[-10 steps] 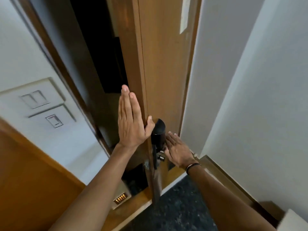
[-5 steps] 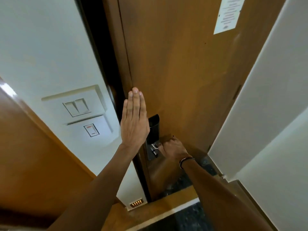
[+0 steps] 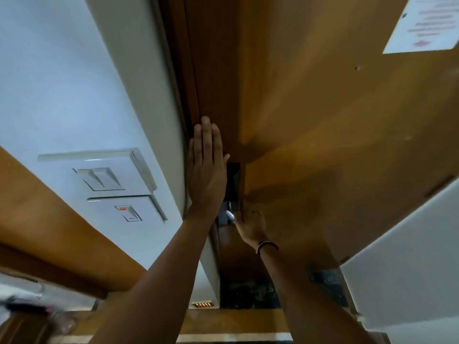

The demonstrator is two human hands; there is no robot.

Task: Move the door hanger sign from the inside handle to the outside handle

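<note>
Being pressed flat and open on the door (image 3: 310,115) is the left hand (image 3: 207,170). The handle (image 3: 229,216) is being gripped by the right hand (image 3: 249,225). The paper (image 3: 427,23) is too blurry to read.

A hotel-style room entryway. A wooden door (image 3: 323,120) carries a printed notice (image 3: 422,23) and black electronic lock (image 3: 233,184); wall switches (image 3: 104,180) flank it.

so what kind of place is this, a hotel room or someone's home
Probably a hotel room entrance: a printed notice is posted on the wooden door, with a black lock unit and wall switch panels beside it.
</note>
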